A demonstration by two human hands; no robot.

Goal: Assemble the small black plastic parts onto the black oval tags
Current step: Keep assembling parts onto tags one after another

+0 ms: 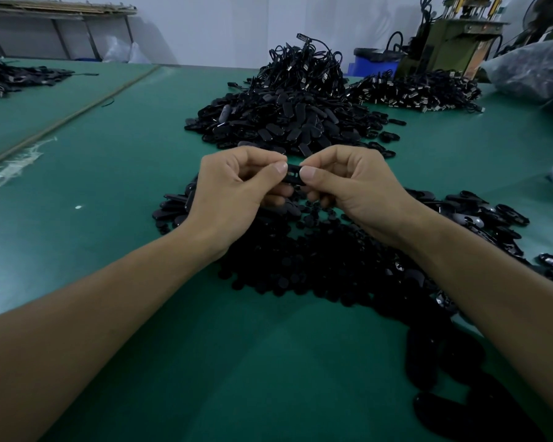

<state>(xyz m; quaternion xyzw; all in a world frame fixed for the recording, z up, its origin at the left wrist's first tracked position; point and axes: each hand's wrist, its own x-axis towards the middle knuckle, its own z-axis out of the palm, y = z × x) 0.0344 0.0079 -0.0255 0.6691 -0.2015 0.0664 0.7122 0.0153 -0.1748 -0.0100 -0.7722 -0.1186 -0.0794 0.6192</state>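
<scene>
Both hands meet above the green table (109,173). My left hand (233,189) and my right hand (348,186) pinch one black oval tag (293,174) between thumbs and forefingers, one hand at each end. Whether a small part sits on it is hidden by the fingers. Under the hands lies a spread of small round black plastic parts (316,260). Loose black oval tags lie to the left (176,208) and to the right (479,215) of it.
A big heap of black oval tags (284,126) lies beyond my hands, with bundled black cables (304,68) behind and more at the right (419,90). A plastic bag (537,68), a blue bin (374,63) and a machine (450,36) stand at the far right.
</scene>
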